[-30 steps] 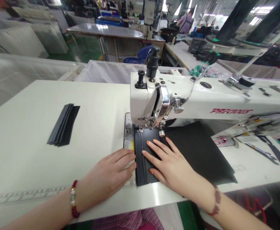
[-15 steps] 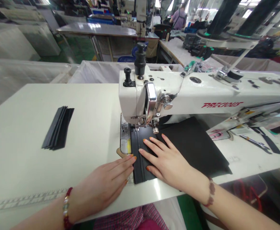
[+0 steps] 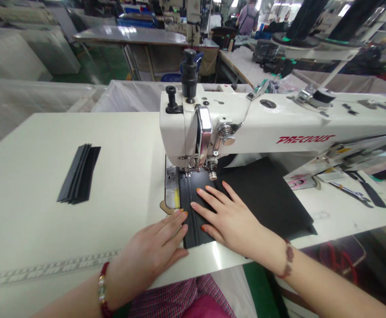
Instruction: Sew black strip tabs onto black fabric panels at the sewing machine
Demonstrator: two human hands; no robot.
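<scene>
Under the presser foot of a white sewing machine [image 3: 255, 126] lies a flat black sheet, leather-like material [image 3: 262, 198], with a strip and seam lines along its left side. My right hand [image 3: 229, 216] rests on it, palm down with fingers spread. Along the sheet's left edge lies my left hand [image 3: 156, 243], fingers stretched out and close together, fingertips touching the border. The needle area is partly hidden behind the machine head.
A fanned stack of black strips [image 3: 79, 173] lies on the table at left. A printed ruler scale [image 3: 47, 269] runs along the front edge. Tweezers or a similar metal tool [image 3: 351, 193] lie at right. Behind stand tables and a person [image 3: 247, 20].
The black material has shifted slightly away from me under the foot. My left hand has moved a little, its thumb now showing out to the side. The view has shifted slightly.
</scene>
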